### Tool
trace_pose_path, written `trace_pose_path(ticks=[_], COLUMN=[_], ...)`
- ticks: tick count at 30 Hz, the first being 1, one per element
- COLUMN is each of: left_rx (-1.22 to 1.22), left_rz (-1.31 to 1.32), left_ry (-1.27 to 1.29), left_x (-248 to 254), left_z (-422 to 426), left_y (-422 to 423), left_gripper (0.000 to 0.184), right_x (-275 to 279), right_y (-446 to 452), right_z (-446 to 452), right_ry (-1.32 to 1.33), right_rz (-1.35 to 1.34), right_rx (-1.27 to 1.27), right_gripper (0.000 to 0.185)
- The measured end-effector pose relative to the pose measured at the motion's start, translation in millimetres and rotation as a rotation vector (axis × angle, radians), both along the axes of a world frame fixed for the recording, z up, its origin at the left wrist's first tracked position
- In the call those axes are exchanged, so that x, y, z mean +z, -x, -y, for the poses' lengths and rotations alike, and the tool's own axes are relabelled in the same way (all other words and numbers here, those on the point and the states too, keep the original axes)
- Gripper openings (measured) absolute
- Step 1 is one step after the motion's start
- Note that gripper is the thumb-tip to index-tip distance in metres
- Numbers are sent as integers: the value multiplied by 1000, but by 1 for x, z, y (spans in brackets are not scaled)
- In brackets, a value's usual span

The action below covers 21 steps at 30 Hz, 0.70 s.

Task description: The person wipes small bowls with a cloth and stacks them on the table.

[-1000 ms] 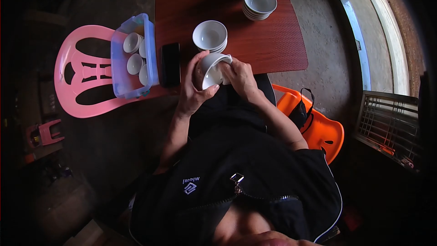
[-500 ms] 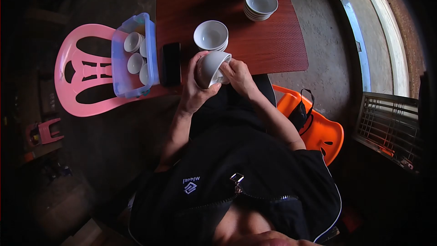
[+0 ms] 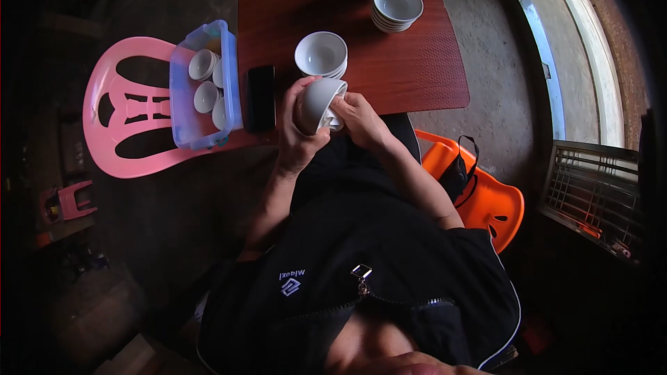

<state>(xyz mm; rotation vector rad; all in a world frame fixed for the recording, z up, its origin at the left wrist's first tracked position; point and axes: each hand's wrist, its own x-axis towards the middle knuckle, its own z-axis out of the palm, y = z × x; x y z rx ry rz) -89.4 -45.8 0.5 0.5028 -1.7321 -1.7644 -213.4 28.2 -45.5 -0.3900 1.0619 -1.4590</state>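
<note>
Left hand (image 3: 299,140) is cupping glossy white round bowl (image 3: 315,105) from outside, thumb and fingers spreading wide; bowl is tilting between hands, opening facing right. Right hand (image 3: 363,119), half curled, is gripping crumpled white wad (image 3: 334,122) inside rim, cloth or paper being hard to tell. Stack of white round bowls (image 3: 321,55) is standing just beyond hands on reddish-brown wooden table (image 3: 295,0); translucent blue plastic tub (image 3: 182,121) is sitting left of hands.

White bowl (image 3: 317,105) held tilted near the red-brown table (image 3: 410,73).
Its outside is cradled by the left hand (image 3: 297,135); crumpled white cloth or paper (image 3: 333,121) is held at its mouth by the right hand (image 3: 363,119). Three bowl stacks (image 3: 397,8) are noted tabletop.
</note>
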Motion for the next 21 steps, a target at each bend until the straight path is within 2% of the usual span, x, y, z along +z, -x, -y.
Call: trace_pose_path(ticks=[2, 3, 4, 5, 6, 7, 8, 9, 11, 12, 13, 15, 16, 17, 19, 21], left_rx=[-13, -14, -22, -25, -45, -187, -328, -453, -435, -360, -359, -214, -216, -283, -356, -490], left_rz=[-4, -3, -12, -23, -73, -236, -397, -334, -509, -671, -671, -629, -632, -674, -708, -792], left_ry=[98, 98, 100, 101, 57, -444, -944, -1163, -1477, -1664, -1665, -1842, -1842, -1904, -1965, -1893], left_x=[0, 0, 1, 2, -4, -7, -9, 12, -2, -11, -18, -27, -29, -32, -21, -7], left_z=[0, 0, 0, 0, 1, -2, -5, -5, -13, -20, -22, -26, -26, -24, -24, -28], left_y=[-1, -2, -3, -4, -8, -18, -26, -23, -25, -27, -30, -32, -32, -31, -27, -29], left_gripper=[75, 75, 82, 91, 98, 92, 87, 70, 49, 33, 33, 30, 30, 30, 31, 34], right_x=[5, -2, 10, 26, 35, 39, 38, 44, 54, 57, 60, 63, 61, 49, 44, 40], right_y=[2, 7, 10, 17, 21, 25, 30, 33, 34, 32, 31, 24, 23, 23, 11, 10], right_z=[0, 1, 3, -5, -7, -9, -5, -4, -5, -4, -4, -2, 1, 4, 2, 1], right_ry=[-38, 9, 57, -3, 203, 423, 534, 605, 676, 736, 792, 751, 728, 773, 573, 638], right_rz=[71, -212, -497, -791, -1112, -1424, -1580, -1586, -1635, -1595, -1556, -1460, -1408, -1168, -445, -392], right_rx=[44, -10, -63, -79, -197, -321, -382, -420, -467, -460, -456, -476, -494, -453, -120, 4], right_gripper=[30, 31, 33, 29, 28, 28, 32, 33, 31, 29, 27, 27, 28, 32, 33, 43])
